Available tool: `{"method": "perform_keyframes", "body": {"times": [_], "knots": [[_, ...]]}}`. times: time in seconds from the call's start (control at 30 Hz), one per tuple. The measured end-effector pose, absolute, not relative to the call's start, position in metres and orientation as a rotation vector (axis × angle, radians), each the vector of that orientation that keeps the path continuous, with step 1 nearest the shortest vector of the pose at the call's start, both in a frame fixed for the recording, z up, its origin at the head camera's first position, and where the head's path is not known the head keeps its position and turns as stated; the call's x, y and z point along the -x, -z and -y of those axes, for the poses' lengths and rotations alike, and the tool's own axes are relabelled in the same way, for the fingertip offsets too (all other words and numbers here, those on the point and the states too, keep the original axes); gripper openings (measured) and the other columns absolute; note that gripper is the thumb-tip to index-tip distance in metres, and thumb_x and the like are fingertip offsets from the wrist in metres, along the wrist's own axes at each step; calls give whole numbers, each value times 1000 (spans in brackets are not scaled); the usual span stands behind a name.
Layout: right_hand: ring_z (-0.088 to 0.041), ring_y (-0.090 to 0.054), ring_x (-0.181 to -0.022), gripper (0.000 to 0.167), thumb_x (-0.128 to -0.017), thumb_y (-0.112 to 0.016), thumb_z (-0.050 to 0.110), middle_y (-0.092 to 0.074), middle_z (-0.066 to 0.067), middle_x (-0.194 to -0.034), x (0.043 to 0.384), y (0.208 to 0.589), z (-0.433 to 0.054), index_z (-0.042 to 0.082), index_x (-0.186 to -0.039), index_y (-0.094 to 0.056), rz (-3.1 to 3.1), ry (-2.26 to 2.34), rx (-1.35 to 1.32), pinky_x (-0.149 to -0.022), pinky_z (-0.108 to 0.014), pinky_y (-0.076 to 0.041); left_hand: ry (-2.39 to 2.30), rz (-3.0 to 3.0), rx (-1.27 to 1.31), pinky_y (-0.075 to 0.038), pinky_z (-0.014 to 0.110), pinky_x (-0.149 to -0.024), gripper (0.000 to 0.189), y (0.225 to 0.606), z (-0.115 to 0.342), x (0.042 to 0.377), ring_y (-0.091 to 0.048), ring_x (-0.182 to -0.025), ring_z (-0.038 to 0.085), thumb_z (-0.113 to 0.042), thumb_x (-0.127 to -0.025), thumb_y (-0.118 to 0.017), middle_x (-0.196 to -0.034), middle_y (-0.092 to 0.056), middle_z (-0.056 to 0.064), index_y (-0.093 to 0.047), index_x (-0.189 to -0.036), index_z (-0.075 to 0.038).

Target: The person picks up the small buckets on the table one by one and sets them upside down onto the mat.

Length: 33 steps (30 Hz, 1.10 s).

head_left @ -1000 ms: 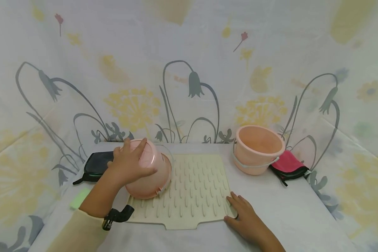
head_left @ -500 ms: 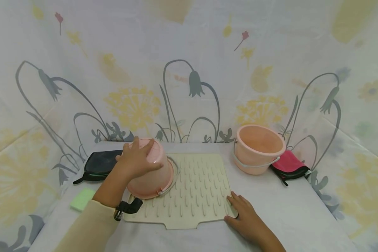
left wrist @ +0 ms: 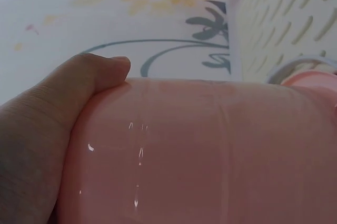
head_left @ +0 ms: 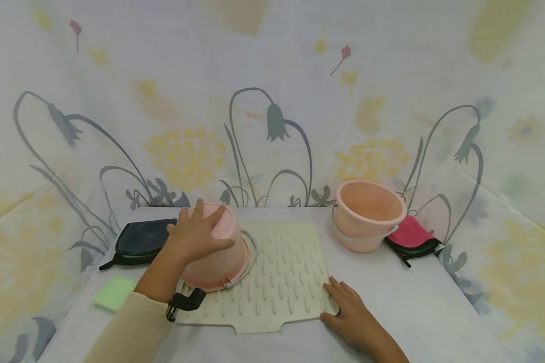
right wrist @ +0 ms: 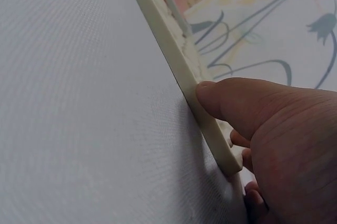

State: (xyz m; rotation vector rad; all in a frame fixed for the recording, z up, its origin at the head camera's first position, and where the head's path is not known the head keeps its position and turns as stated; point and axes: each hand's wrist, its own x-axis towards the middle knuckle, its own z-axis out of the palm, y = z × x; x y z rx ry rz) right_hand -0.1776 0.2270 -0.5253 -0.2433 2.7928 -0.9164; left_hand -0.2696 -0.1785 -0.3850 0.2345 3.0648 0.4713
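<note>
A pink bucket [head_left: 215, 264] stands upside down on the left part of a cream ribbed draining mat [head_left: 286, 272], its pale bail handle lying down around the rim. My left hand [head_left: 194, 237] grips the bucket's base, fingers spread over the top and thumb [left wrist: 105, 69] along the side. At the mat's front right corner, my right hand [head_left: 351, 317] holds the edge. The right wrist view shows that thumb [right wrist: 216, 98] pressed to the mat's side, with the other fingers partly hidden behind the palm.
A second pink bucket [head_left: 365, 222] stands upright at the back right, beside a folded red and black cloth item [head_left: 413, 239]. On the left lie a dark zippered pouch [head_left: 143, 241] and a light green sponge-like pad [head_left: 114, 294]. A white sheet [head_left: 418, 302] covers the table.
The bucket under my left hand has tipped from a slant to sitting rim-down on the mat, shifting slightly right. Its handle dropped to the rim. My right hand stays at the mat's corner.
</note>
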Motion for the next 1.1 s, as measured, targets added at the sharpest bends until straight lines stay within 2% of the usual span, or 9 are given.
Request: {"method": "perform_keyframes", "body": {"times": [0.27, 0.43, 0.63, 0.9, 1.1], "knots": [[-39, -16, -161, 79, -92, -78, 45, -28, -6, -173, 180, 523, -227, 16, -159, -46, -2794, 907, 216, -122, -71, -21, -476, -3083, -235, -17, 93, -102, 100, 386, 176, 271, -1, -154, 62, -78, -87, -61, -175, 0, 24, -23, -168, -33], [-40, -16, -161, 79, -92, -78, 45, -28, -6, -173, 180, 524, -227, 16, -159, -47, -2790, 908, 211, -121, -72, -22, -520, -3138, -207, -24, 90, -100, 96, 390, 175, 272, -8, -154, 61, -81, -89, -57, -175, -8, 21, -31, -166, -31], [-40, -17, -160, 80, -91, -78, 46, -29, -6, -173, 179, 524, -227, 16, -158, -47, -2787, 903, 206, -121, -72, -22, -780, -3208, -48, -30, 87, -101, 91, 397, 175, 269, -19, -150, 60, -80, -92, -54, -174, -14, 18, -38, -164, -26], [-41, -17, -160, 80, -91, -79, 45, -28, -7, -173, 177, 521, -226, 15, -158, -47, -2779, 913, 208, -120, -72, -22, -1087, -3257, -10, -28, 83, -107, 86, 409, 180, 256, -17, -152, 58, -57, -97, -64, -172, -16, 20, -30, -166, -17], [-39, -17, -160, 81, -91, -79, 46, -29, -5, -173, 179, 523, -226, 16, -158, -47, -2785, 906, 211, -121, -72, -22, -1107, -3277, -73, -19, 82, -112, 100, 420, 187, 250, -7, -155, 56, -56, -95, -66, -174, -5, 22, -13, -170, -17]]}}
